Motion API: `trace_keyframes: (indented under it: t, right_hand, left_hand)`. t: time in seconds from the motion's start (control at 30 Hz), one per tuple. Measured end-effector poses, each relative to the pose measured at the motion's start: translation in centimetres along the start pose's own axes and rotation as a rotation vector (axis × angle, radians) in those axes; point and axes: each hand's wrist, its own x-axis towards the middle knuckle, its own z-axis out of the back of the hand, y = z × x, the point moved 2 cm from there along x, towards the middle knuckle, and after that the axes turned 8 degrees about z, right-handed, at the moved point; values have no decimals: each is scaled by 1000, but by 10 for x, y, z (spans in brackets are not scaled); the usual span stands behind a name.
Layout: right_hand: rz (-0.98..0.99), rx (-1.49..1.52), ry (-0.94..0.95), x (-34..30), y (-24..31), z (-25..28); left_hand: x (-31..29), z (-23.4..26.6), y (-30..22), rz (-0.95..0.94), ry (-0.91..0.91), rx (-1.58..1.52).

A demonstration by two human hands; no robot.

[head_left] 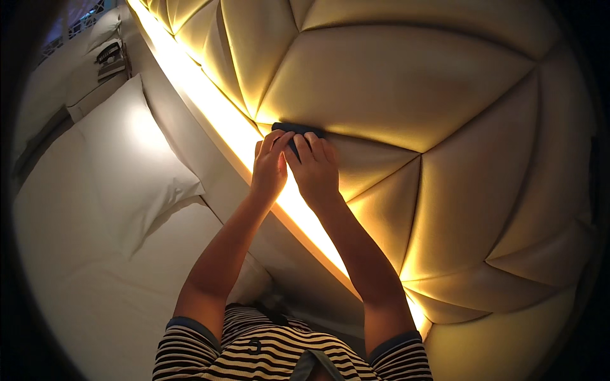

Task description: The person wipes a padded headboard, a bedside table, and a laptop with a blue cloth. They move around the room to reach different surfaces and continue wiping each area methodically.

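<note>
Both my arms reach up to a padded wall panel (406, 82) with stitched, angular sections. A dark folded cloth (296, 129) is pressed against the panel's lower edge, just above the glowing light strip. My left hand (271, 162) has its fingers closed on the cloth's left part. Close beside it, my right hand (314, 166) grips the same cloth, fingers bent over its front. Part of the cloth is hidden behind the fingers.
A bright light strip (216, 108) runs diagonally along a ledge under the panel. To the left is a bed (70, 254) with white bedding and a white pillow (140, 146). Beyond the pillow, several small items (111, 60) lie near another white pillow (103, 28).
</note>
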Motion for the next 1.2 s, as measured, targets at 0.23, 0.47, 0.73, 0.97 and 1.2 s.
trace_keyframes:
  t: [0.23,0.47,0.73,0.97,1.2]
  right_hand:
    - [-44,47,-24,-32,-28,60]
    - [-216,-26,-51,-64,-61,126]
    - [-86,63,-69,-33,-16,33]
    - [51,68,7,3,29,-43]
    - [104,152,22,-35,1,17]
  left_hand:
    - [-17,-15,-59,-120,10,-134]
    - [-23,-31,-148,-205,207,-193]
    - [-18,-14,-39,-102,23,-99]
    - [5,9,37,46,-58,106]
    - [-36,-6,-17,65,5,-75]
